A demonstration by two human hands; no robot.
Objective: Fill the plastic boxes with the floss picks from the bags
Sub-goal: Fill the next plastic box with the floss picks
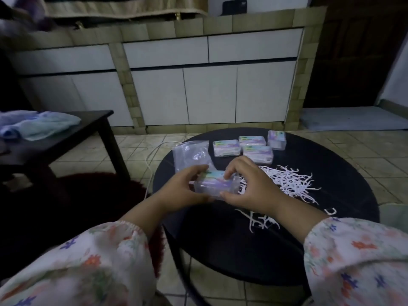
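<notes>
Head view: both the left hand (183, 188) and the right hand (249, 186) grip one plastic box (215, 186) between them — likely closing it after filling. Next it should probably join the four boxes (249, 145) beyond the grip, then more floss picks (289, 181) just right of it get gathered. Whether the lid is shut is hidden by fingers; the bag (191, 154) beyond the left hand looks empty — hard to tell.

Person, head view. Both arms wear long, loose sleeves of pale, whitish fabric with a scattered floral print: small blue-violet flowers, orange-red flowers, faint green leaf marks. Left sleeve (88, 261) ends in a gathered, elasticated cuff with a slightly ruffled edge; fabric billows behind the cuff. Right sleeve (357, 259) has the same print and the same puffed cut. Left hand (183, 188) and right hand (254, 188) are bare; no rings, watch or gloves visible.
</notes>
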